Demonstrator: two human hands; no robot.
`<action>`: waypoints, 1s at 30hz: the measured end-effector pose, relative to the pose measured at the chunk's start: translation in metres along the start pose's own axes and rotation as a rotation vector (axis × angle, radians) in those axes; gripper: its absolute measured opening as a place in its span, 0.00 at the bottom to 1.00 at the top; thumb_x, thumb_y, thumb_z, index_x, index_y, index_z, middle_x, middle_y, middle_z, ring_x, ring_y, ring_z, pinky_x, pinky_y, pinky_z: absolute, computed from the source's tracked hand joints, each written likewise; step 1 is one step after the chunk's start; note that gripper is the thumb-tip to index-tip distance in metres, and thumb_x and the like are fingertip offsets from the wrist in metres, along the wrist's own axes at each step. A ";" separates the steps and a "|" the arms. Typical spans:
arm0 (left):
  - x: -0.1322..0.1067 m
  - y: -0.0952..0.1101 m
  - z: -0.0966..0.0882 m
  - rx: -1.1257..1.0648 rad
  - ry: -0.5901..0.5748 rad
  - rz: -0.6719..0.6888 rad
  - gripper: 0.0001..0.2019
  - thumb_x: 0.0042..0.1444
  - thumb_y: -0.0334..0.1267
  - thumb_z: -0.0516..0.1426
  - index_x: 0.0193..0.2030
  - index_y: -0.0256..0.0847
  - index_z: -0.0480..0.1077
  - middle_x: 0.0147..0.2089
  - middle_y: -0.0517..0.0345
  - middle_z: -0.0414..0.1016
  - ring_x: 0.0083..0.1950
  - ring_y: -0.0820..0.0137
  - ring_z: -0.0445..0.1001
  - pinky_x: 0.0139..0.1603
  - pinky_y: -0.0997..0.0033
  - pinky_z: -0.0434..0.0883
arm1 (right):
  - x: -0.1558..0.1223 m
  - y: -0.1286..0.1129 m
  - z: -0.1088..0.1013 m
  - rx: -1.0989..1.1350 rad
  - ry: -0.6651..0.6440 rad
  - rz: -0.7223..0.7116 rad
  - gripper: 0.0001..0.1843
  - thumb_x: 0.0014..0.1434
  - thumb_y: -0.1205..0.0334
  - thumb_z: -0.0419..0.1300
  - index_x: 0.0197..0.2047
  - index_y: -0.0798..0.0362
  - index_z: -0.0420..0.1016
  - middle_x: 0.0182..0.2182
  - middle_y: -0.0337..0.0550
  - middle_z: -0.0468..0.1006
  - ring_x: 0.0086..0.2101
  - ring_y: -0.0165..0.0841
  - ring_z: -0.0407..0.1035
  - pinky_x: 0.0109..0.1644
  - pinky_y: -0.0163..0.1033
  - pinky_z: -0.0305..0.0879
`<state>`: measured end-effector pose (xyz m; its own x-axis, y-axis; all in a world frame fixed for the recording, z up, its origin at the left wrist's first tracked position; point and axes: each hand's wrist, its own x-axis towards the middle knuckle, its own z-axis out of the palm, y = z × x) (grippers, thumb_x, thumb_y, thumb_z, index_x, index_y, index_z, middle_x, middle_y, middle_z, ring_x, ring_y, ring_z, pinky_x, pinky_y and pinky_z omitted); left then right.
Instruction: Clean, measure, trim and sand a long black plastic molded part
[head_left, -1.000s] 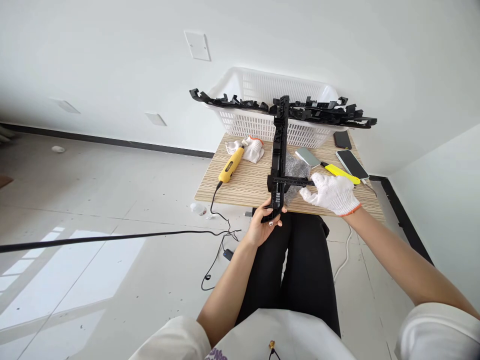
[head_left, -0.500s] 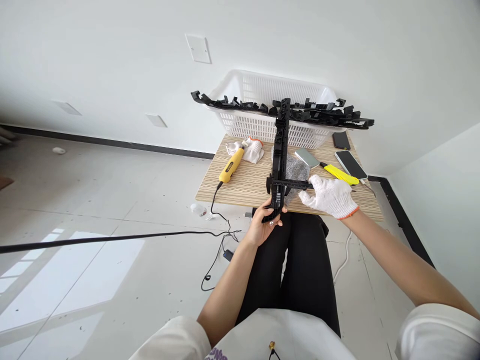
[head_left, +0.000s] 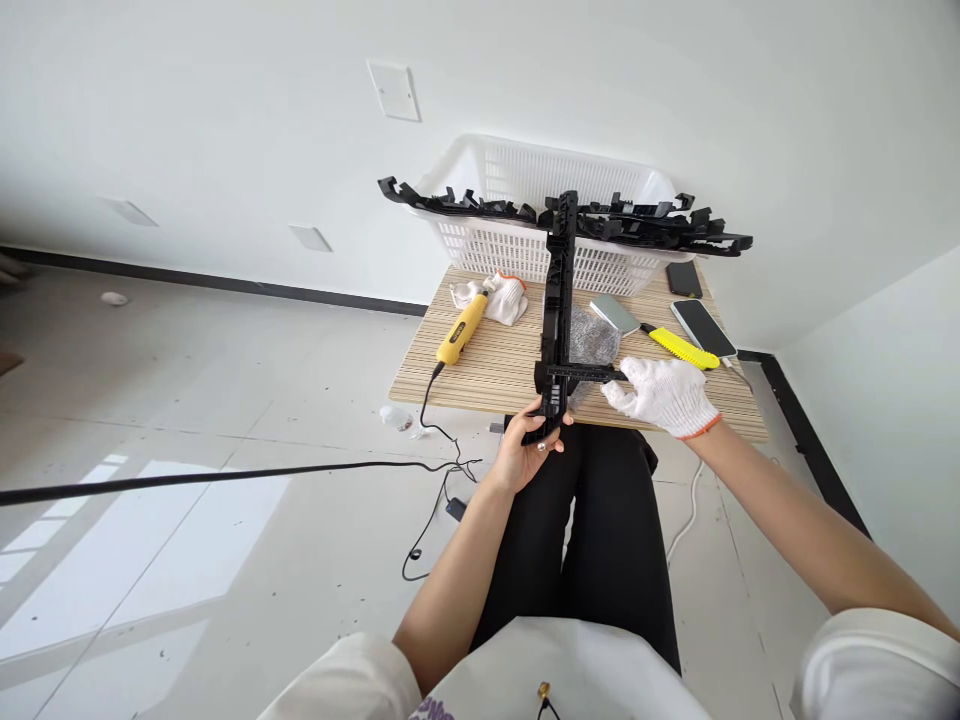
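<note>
You seem partway along: your left hand [head_left: 525,442] grips the near end of the black strip [head_left: 556,300] over the worktop [head_left: 499,378], your right hand [head_left: 664,393] pinches the caliper-like tool [head_left: 596,373] across it, neither yet set down.

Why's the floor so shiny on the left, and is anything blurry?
Head view: window-like glare brightens the floor, probably from daylight; head view: the right sleeve looks soft; head view: the gloved right hand looks fairly crisp.
</note>
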<state>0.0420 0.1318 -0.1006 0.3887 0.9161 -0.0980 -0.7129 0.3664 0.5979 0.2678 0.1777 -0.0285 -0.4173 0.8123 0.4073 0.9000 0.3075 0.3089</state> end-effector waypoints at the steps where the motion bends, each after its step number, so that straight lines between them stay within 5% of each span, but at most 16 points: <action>1: 0.000 0.000 0.000 -0.002 -0.004 -0.001 0.13 0.52 0.37 0.58 0.44 0.35 0.69 0.38 0.53 0.76 0.23 0.82 0.56 0.30 0.75 0.69 | 0.000 0.001 0.001 0.007 -0.001 0.003 0.27 0.62 0.41 0.48 0.28 0.54 0.75 0.17 0.43 0.74 0.19 0.32 0.62 0.26 0.38 0.36; 16: -0.001 0.001 0.003 0.040 0.002 0.000 0.13 0.52 0.38 0.58 0.42 0.32 0.72 0.38 0.52 0.76 0.23 0.82 0.56 0.29 0.75 0.71 | 0.001 0.001 -0.001 -0.041 -0.030 0.010 0.33 0.59 0.31 0.48 0.28 0.53 0.75 0.14 0.41 0.68 0.19 0.32 0.62 0.26 0.38 0.36; 30: -0.002 -0.002 0.001 0.107 0.027 0.014 0.14 0.53 0.37 0.59 0.45 0.31 0.73 0.41 0.50 0.77 0.25 0.81 0.59 0.31 0.74 0.72 | 0.001 -0.002 -0.016 0.018 -0.102 -0.003 0.26 0.64 0.43 0.47 0.32 0.55 0.75 0.22 0.48 0.76 0.23 0.36 0.67 0.27 0.40 0.39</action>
<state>0.0440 0.1292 -0.1008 0.3617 0.9258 -0.1095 -0.6515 0.3351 0.6806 0.2635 0.1698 -0.0146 -0.4061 0.8573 0.3165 0.9012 0.3183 0.2943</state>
